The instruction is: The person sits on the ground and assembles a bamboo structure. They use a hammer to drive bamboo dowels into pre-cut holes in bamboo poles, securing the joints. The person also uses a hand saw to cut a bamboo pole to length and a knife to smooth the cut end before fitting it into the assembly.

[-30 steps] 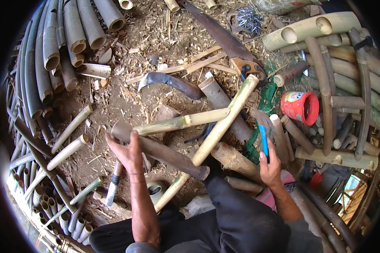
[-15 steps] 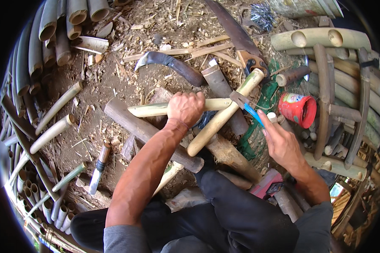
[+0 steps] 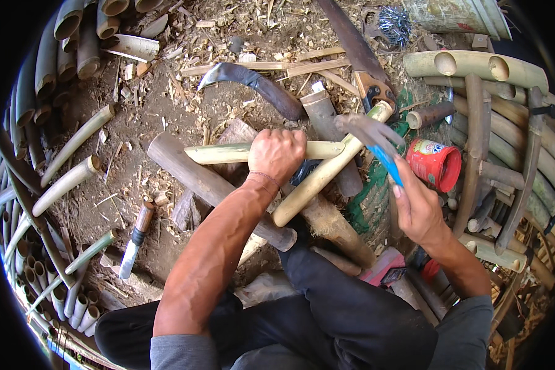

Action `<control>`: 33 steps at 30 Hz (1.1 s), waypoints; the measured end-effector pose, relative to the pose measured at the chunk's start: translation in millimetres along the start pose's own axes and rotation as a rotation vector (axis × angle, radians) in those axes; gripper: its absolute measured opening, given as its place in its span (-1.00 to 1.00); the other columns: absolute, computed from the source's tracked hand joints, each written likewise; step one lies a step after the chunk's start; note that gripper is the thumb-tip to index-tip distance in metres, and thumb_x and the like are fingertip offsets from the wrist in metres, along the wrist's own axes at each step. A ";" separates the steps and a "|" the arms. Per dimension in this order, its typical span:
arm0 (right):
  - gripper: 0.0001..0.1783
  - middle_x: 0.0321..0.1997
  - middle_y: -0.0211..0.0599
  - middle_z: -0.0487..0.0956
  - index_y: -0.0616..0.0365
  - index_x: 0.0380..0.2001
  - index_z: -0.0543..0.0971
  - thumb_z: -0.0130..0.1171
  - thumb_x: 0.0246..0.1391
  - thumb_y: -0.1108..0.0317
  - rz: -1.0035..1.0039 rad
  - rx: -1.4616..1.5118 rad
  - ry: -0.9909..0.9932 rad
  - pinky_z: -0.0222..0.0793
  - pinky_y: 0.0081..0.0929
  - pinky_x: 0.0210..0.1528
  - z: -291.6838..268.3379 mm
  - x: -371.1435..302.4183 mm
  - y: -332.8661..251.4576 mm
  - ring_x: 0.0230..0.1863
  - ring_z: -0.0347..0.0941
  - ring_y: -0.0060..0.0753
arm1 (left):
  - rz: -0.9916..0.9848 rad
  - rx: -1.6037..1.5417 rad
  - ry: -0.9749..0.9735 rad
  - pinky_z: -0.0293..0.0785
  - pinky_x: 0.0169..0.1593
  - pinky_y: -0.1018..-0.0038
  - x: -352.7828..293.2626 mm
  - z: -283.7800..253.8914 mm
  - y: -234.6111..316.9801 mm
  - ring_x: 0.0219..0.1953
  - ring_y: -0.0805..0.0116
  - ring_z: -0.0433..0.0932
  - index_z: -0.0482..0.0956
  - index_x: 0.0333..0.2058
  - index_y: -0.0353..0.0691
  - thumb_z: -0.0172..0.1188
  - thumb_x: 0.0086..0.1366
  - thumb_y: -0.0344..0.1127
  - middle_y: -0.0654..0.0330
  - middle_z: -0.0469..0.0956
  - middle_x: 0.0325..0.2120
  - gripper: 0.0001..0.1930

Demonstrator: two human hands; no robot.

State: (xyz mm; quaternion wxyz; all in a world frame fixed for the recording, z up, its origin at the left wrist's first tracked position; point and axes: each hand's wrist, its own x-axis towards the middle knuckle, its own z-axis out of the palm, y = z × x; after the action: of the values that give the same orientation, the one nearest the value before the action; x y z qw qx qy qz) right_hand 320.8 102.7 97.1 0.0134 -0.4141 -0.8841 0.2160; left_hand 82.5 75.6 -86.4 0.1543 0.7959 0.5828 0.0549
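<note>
My left hand (image 3: 277, 154) is wrapped round a pale bamboo crosspiece (image 3: 219, 154). Its left end meets a thick grey-brown bamboo pole (image 3: 197, 176); its right end meets a slanting pale bamboo pole (image 3: 311, 185). In my right hand (image 3: 418, 209) is a claw hammer (image 3: 385, 161) with a blue handle. The slightly blurred hammer head hangs above the pale pole, near the joint with the crosspiece. Beneath the frame lie a wooden block (image 3: 235, 137) and a thick log (image 3: 336, 228).
Around the work lie a curved blade (image 3: 253, 86), a handsaw (image 3: 357, 46) and a knife (image 3: 137, 237). A red tub (image 3: 435, 163) is beside a bamboo frame (image 3: 475, 142) at right. Bamboo lengths (image 3: 46, 68) are stacked at left; wood chips cover the ground.
The hammer has lifted off the joint at the right end of the crosspiece, its head now raised above the pale pole. My left hand keeps its grip. The view has shifted slightly.
</note>
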 end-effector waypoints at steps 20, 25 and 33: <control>-0.42 -0.04 0.23 0.57 0.17 0.32 0.30 0.08 0.23 0.51 0.035 0.100 0.038 0.52 -0.10 -0.17 16.7 -17.7 7.4 -0.17 0.59 0.23 | -0.003 0.027 0.028 0.51 -0.34 0.32 -1.4 6.1 -1.9 -0.44 0.23 0.65 0.44 -0.41 -0.17 0.10 0.22 -0.34 0.16 0.60 -0.54 -0.93; -0.42 -0.13 0.28 0.58 0.15 0.32 0.31 0.08 0.22 0.51 0.193 0.165 -0.042 0.50 -0.15 -0.22 13.8 -15.3 15.0 -0.20 0.59 0.24 | -0.027 0.018 0.018 0.51 -0.33 0.32 -0.5 5.7 0.4 -0.43 0.24 0.65 0.45 -0.41 -0.16 0.10 0.22 -0.33 0.16 0.59 -0.55 -0.93; -0.48 -0.03 0.20 0.58 0.29 0.29 0.32 0.03 0.28 0.45 0.219 0.203 -0.082 0.50 -0.18 -0.07 31.8 -39.0 26.3 -0.12 0.61 0.14 | -0.002 0.049 0.055 0.50 -0.31 0.33 6.5 6.6 -1.9 -0.41 0.25 0.64 0.45 -0.32 -0.17 0.08 0.24 -0.32 0.19 0.59 -0.52 -0.91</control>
State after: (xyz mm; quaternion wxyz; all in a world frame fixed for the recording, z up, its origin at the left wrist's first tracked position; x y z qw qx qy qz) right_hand 359.1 76.9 63.9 -0.0044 -0.4955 -0.8071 0.3210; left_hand 84.5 81.0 -93.8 0.1187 0.7970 0.5889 0.0623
